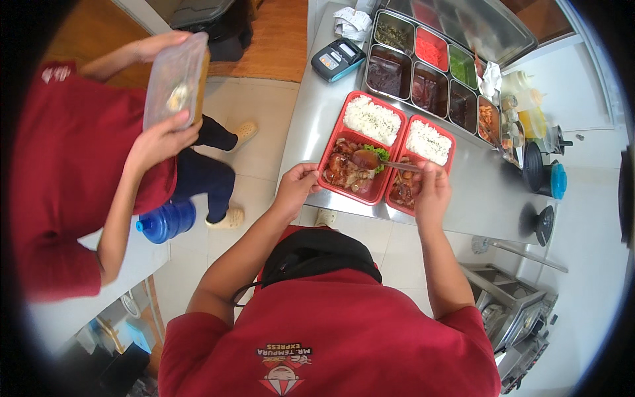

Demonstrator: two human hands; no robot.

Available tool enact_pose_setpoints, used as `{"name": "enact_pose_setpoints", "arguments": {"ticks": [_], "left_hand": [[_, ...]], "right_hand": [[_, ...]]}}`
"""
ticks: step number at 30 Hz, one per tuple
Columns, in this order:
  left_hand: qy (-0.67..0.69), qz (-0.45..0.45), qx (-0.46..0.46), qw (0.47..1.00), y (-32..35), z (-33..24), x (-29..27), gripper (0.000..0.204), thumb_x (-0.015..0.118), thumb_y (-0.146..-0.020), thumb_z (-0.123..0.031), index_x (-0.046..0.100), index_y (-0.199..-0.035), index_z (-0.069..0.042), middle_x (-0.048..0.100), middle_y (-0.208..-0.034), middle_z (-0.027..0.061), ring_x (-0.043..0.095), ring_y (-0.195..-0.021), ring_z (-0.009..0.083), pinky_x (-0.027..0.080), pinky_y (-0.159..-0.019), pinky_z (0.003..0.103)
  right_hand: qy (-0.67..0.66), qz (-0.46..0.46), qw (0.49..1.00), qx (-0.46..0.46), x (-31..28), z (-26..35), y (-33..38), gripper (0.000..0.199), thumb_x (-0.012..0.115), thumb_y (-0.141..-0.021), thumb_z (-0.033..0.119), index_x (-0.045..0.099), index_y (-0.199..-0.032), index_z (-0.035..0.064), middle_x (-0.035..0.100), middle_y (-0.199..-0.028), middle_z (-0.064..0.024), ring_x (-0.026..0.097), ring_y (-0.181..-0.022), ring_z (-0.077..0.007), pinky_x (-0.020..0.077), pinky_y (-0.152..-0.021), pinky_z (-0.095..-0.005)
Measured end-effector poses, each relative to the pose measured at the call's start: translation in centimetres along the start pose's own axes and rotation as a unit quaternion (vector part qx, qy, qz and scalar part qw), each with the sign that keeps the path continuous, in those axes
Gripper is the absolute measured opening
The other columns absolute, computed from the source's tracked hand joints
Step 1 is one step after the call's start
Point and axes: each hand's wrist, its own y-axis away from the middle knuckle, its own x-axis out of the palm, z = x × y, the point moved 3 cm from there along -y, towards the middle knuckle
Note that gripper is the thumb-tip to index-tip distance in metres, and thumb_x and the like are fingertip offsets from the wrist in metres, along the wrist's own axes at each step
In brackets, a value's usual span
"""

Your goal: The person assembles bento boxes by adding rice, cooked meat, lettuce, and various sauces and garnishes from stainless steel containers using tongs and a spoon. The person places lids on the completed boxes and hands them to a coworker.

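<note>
My left hand point(297, 187) pinches the near left corner of a red takeaway tray point(350, 194), which holds white rice point(372, 120) with green flecks in its far part. Brown glazed meat point(340, 165) and green lettuce point(379, 153) fill its near compartment. My right hand point(433, 188) grips the handle of a metal spoon point(400, 165), whose sauce-coated bowl is over the meat. Against this tray's right side stands a second, narrower red tray point(452, 151) with rice and brown pieces, partly hidden by my right hand.
Behind the trays, a steel topping station point(410, 102) holds several pans of toppings and sauces. A card terminal point(337, 59) lies left of it; bottles point(529, 99) stand at right. On the left, a co-worker's hands point(159, 142) hold a clear container point(175, 79).
</note>
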Motion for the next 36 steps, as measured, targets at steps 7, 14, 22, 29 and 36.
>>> {"name": "enact_pose_setpoints", "arguments": {"ticks": [7,14,22,29,36], "left_hand": [[-0.016,0.015,-0.008,1.0,-0.5,-1.2,0.1,0.016,0.048,-0.087,-0.011,0.052,-0.1,-0.003,0.055,-0.085,0.0004,0.052,-0.073,0.0077,0.044,-0.068,0.022],[-0.017,0.011,-0.017,1.0,-0.2,-1.4,0.2,0.016,0.048,-0.088,-0.012,0.052,-0.1,-0.002,0.055,-0.086,0.0007,0.052,-0.073,0.0077,0.044,-0.068,0.022],[-0.021,0.014,-0.035,0.999,-0.2,-1.9,0.5,0.017,0.048,-0.088,-0.013,0.052,-0.1,-0.002,0.056,-0.088,0.0016,0.052,-0.074,0.0085,0.045,-0.071,0.023],[-0.019,0.01,-0.03,0.999,-0.2,-2.4,0.6,0.016,0.049,-0.087,-0.012,0.052,-0.099,-0.003,0.056,-0.089,0.0022,0.053,-0.077,0.009,0.045,-0.071,0.024],[-0.019,0.008,-0.028,0.999,0.2,-2.8,1.0,0.018,0.049,-0.087,-0.013,0.052,-0.101,-0.002,0.056,-0.09,0.0027,0.053,-0.078,0.0096,0.045,-0.072,0.024]], "right_hand": [[-0.185,-0.027,0.978,0.089,-0.4,2.8,-7.3,0.018,0.043,-0.089,0.019,0.053,-0.085,0.0049,0.048,-0.06,0.0,0.039,-0.046,-0.0063,0.0298,-0.039,-0.019],[0.124,-0.057,0.977,-0.161,5.5,0.4,-15.6,0.025,0.045,-0.09,0.023,0.059,-0.09,0.0032,0.057,-0.068,-0.0025,0.049,-0.055,-0.008,0.0403,-0.05,-0.0208],[-0.195,-0.07,0.976,0.061,4.6,-2.0,-15.4,0.022,0.039,-0.092,0.021,0.051,-0.09,0.0032,0.051,-0.067,-0.0032,0.045,-0.052,-0.0093,0.0373,-0.045,-0.0227],[-0.294,-0.067,0.945,0.124,2.1,0.4,-14.2,0.02,0.038,-0.092,0.02,0.051,-0.09,0.0037,0.05,-0.067,-0.0021,0.043,-0.057,-0.0109,0.0357,-0.051,-0.0229],[-0.224,-0.053,0.969,0.089,-2.1,3.7,-6.1,0.021,0.042,-0.091,0.021,0.052,-0.09,0.0032,0.049,-0.066,-0.0014,0.041,-0.052,-0.0085,0.0324,-0.045,-0.0204]]}}
